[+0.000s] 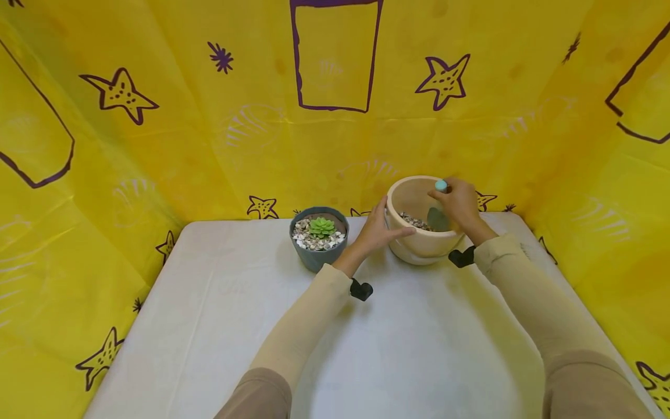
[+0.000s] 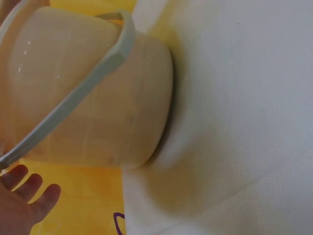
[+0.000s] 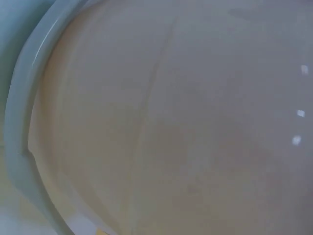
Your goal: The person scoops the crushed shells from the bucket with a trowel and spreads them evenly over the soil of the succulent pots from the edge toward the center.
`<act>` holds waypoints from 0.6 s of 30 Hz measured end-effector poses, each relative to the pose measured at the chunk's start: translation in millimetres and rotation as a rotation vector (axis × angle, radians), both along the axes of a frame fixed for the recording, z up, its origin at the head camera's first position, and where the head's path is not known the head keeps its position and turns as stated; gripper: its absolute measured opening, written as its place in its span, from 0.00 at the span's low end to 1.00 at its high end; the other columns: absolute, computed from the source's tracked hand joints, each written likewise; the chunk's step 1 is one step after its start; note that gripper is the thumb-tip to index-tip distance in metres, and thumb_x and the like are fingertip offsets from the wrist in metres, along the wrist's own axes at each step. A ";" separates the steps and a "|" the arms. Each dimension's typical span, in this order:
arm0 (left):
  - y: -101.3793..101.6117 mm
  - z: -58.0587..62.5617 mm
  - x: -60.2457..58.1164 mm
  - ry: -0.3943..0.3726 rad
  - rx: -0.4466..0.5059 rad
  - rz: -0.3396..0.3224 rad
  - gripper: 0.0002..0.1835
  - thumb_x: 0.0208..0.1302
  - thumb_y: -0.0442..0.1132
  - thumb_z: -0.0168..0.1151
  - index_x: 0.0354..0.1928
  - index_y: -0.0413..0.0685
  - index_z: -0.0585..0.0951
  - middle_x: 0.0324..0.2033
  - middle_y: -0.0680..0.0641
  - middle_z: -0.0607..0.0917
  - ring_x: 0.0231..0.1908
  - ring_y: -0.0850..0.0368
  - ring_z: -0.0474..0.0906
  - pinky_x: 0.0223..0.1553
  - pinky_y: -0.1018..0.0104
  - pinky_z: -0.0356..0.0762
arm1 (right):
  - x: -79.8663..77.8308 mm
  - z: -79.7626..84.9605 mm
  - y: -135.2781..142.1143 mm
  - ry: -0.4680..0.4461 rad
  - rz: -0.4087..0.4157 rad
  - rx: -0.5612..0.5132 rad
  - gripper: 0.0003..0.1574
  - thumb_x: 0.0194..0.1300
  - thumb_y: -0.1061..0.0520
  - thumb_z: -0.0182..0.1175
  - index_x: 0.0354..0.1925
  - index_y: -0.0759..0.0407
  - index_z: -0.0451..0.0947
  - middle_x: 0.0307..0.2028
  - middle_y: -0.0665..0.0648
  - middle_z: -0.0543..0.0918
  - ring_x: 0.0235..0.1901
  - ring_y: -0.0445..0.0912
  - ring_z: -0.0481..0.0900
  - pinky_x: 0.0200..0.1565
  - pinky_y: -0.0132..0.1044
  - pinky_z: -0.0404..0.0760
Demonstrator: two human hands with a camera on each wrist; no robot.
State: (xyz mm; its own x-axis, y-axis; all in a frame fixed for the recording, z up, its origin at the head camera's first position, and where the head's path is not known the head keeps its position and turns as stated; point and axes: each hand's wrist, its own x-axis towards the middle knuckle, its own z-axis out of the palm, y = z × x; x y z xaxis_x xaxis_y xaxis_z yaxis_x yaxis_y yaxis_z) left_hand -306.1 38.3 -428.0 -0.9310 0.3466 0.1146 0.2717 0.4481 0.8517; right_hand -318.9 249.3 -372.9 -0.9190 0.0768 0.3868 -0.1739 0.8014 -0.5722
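A cream bucket [image 1: 419, 247] stands at the back of the table, with pebbles [image 1: 415, 220] at its bottom. Its grey carrying handle [image 2: 83, 93] hangs down across the outside. My left hand [image 1: 379, 226] rests against the bucket's left side, fingers spread, thumb along the front rim. In the left wrist view those fingers [image 2: 32, 188] lie beside the bucket wall. My right hand [image 1: 460, 203], over the right rim, grips a small trowel by its handle, whose light blue end [image 1: 441, 185] pokes out. The grey-green blade [image 1: 437, 219] reaches down inside. The right wrist view shows only bucket wall [image 3: 171, 122] and carrying handle [image 3: 22, 112].
Left of the bucket stands a dark grey pot [image 1: 316, 256] holding a green succulent [image 1: 321, 227] among white and brown pebbles. A white cloth covers the table [image 1: 251, 326]. Yellow patterned sheets [image 1: 335, 139] close off the back and both sides.
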 end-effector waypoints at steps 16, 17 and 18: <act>1.6 0.0 -5.9 -0.005 0.008 -0.007 0.60 0.51 0.60 0.72 0.77 0.52 0.45 0.74 0.43 0.56 0.72 0.47 0.58 0.70 0.48 0.63 | -16.4 -2.7 -16.1 -0.127 0.157 0.126 0.25 0.70 0.47 0.58 0.45 0.71 0.74 0.34 0.68 0.81 0.28 0.54 0.77 0.30 0.38 0.74; 1.5 0.0 -6.5 -0.002 0.014 -0.008 0.60 0.51 0.59 0.72 0.77 0.52 0.46 0.74 0.44 0.57 0.72 0.47 0.58 0.70 0.48 0.63 | -16.9 -2.5 -14.8 -0.121 0.169 0.115 0.24 0.70 0.47 0.58 0.43 0.70 0.74 0.32 0.67 0.80 0.27 0.53 0.75 0.29 0.37 0.71; 1.5 -0.4 -7.2 0.001 0.025 -0.010 0.59 0.52 0.59 0.73 0.77 0.53 0.46 0.74 0.44 0.58 0.72 0.48 0.59 0.70 0.49 0.63 | -17.4 -2.6 -13.6 -0.111 0.182 0.104 0.23 0.69 0.48 0.59 0.41 0.70 0.75 0.30 0.66 0.79 0.26 0.53 0.74 0.29 0.36 0.70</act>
State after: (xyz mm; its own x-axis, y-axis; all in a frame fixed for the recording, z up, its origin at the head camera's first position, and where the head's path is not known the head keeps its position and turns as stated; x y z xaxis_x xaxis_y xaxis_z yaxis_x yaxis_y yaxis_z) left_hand -313.2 39.8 -428.3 -0.9272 0.3532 0.1245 0.2773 0.4242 0.8621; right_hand -336.3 235.7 -375.5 -0.9513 -0.1293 0.2800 -0.2619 0.8180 -0.5122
